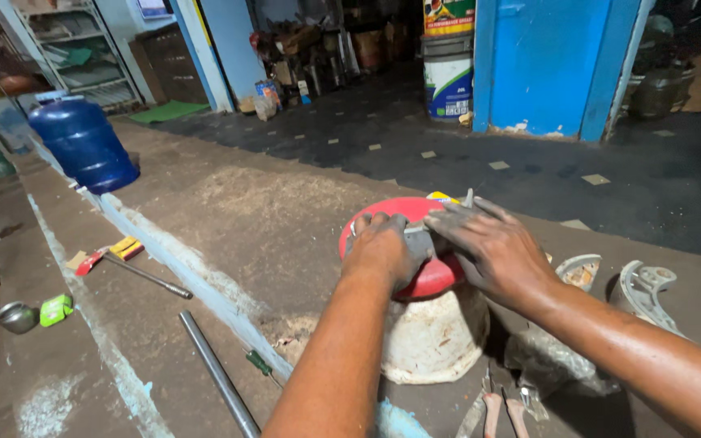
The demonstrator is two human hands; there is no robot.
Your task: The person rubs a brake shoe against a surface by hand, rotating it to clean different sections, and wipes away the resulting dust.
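Both hands work on top of a round red stool seat (383,212), a smooth plastic-looking disc that sits on a scuffed white base (436,337) shaped like an upturned bucket. The left hand (381,247) is curled into a loose fist over a small grey metal piece (420,240), pinning it against the seat. The right hand (492,247), dusted with grey grime, lies flatter, its fingers pressed together over the same piece from the other side. The piece is mostly covered, so its shape cannot be told beyond a thin, flat edge between the two hands.

The ground is rough, dusty concrete with a pale painted stripe running across it. On it lie one long grey steel pipe (212,373), one tool with a red and yellow handle and a thin metal shaft (135,268), and one screwdriver with a green handle (259,362). Two curved, dull metal brake shoes (641,292) rest to the right of the stool, and one pair of pliers with reddish handles (503,412) lies near the bottom edge. One blue ribbed plastic water jug (83,144) stands upright far to the left, and one white and green paint bucket (448,79) stands by a blue door (541,61).
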